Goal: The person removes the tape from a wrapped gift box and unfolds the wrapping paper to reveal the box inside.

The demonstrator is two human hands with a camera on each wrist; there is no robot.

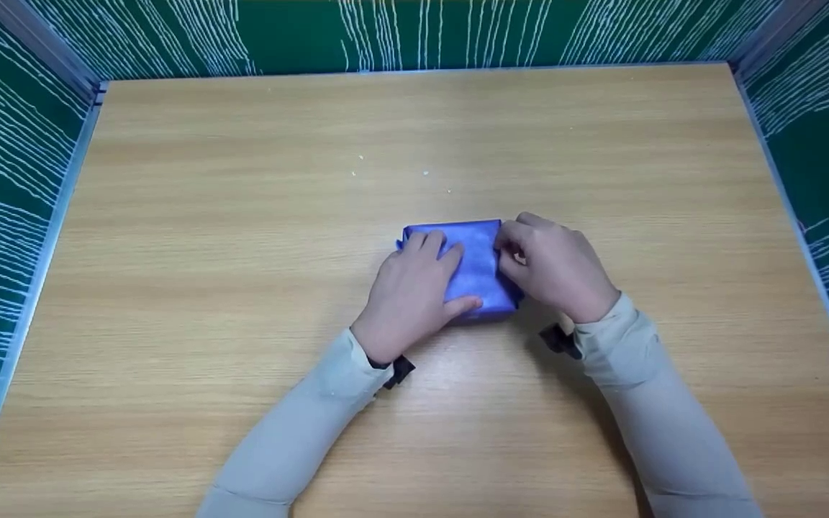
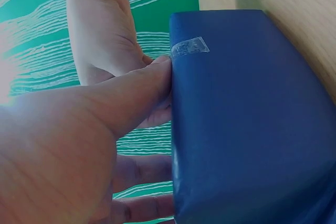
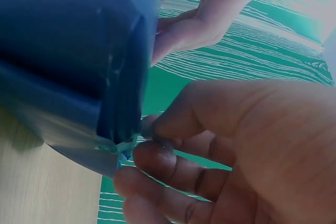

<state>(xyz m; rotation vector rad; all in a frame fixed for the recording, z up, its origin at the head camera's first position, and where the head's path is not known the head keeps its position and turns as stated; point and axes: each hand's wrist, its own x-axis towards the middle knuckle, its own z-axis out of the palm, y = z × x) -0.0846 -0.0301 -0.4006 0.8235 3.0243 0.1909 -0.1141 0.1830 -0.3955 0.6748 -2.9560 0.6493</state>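
Observation:
A flat package in shiny blue wrapping [image 1: 478,272] lies on the table. My left hand [image 1: 414,288] rests across its left part, fingers spread and thumb near the front edge; in the left wrist view the left thumb [image 2: 142,87] presses on the blue package [image 2: 241,108], near a clear tape strip [image 2: 190,46] on it. At the package's right edge is my right hand [image 1: 558,266], its fingers curled. Seen in the right wrist view, the right hand [image 3: 231,145] pinches a small bit of clear tape [image 3: 125,146] at the folded end of the wrapping.
Around the package spreads the light wooden tabletop [image 1: 242,216], with a few tiny white specks [image 1: 425,173] behind it. Green panels with white streaks [image 1: 292,36] stand along the back and both sides.

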